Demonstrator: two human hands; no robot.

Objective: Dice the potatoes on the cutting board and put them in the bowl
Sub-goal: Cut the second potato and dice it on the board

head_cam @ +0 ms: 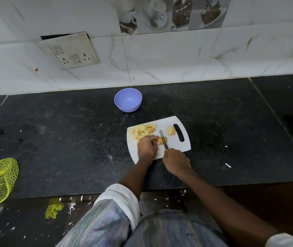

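Mid-dice: potato piece (161, 140) on cutting board (181, 143), bowl (128, 102) far, empty.
Left hand (147, 146) grips piece, right hand (176, 160) grips knife (163, 142); keep fingertips tucked, cut straight down, even cubes w/ pile (143, 131).

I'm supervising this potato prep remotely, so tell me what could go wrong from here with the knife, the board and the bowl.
1. The left hand pins the potato piece right beside the knife blade, so a slip could nick a finger.
2. The diced potato pile crowds the cutting board's far left corner; pieces may spill onto the counter.
3. The empty purple bowl stands apart from the board, so dice could drop in transfer.
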